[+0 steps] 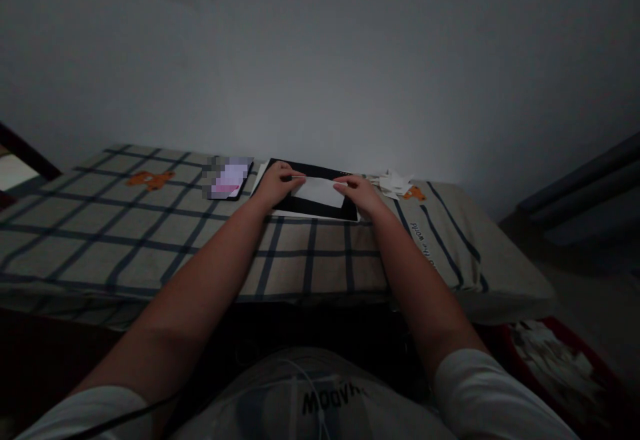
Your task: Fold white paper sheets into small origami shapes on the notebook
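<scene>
From the head view, we see both forearms reaching up the middle of the frame to a white sheet of paper [320,191] lying on a black board [320,207] just above centre. Our left hand [278,185] sits at the paper's left end, fingers curled and pinching its upper edge, the fingertips [298,175] pointing right. Our right hand [359,193] holds the paper's right end, fingertips [341,186] pressed together on the edge. The 2 hands are apart, with the paper stretched between them.

The board rests on a checked cloth [150,227] with dark blue lines that covers the table across the middle of the frame. To the left of the board lies a phone [227,179] with a lit pinkish screen, blurred out. An orange bear print [150,179] shows on the cloth further left. To the right of the board sits a small heap of white paper scraps [393,182]. In the lower right corner a red bin [560,360] holds more white scraps
</scene>
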Demonstrator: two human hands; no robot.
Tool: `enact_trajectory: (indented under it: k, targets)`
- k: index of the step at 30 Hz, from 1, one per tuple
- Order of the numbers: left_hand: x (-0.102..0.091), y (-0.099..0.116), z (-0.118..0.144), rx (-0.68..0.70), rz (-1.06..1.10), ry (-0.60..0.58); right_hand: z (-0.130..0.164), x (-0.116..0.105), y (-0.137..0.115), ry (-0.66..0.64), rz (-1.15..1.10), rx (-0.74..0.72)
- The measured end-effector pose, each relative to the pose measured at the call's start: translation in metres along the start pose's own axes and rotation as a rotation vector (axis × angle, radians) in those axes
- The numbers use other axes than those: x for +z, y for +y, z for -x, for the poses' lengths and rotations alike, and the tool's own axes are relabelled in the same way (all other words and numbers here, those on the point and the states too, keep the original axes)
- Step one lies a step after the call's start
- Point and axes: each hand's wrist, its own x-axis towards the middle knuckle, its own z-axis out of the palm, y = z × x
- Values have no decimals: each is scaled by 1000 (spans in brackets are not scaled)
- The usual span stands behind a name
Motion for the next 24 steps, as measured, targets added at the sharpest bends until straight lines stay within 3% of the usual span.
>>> enact_trajectory:
  k: [3, 9, 13, 17, 24]
  targets:
    - [-1, 2, 0, -15, 41, -8, 1, -3, -5, 58, 127, -93]
    - [0, 4, 3, -204, 248, -139, 3, -3, -5, -39, -40, 54]
    - [3, 3, 5, -221, 173, -100, 3, 4, -1, -84, -23, 67]
    - [4, 4, 5, -272, 314, -68, 4, 7, -3, -139, -15, 104]
    - [4, 7, 5, -224, 418, -192, 8, 8, -14, -237, -56, 46]
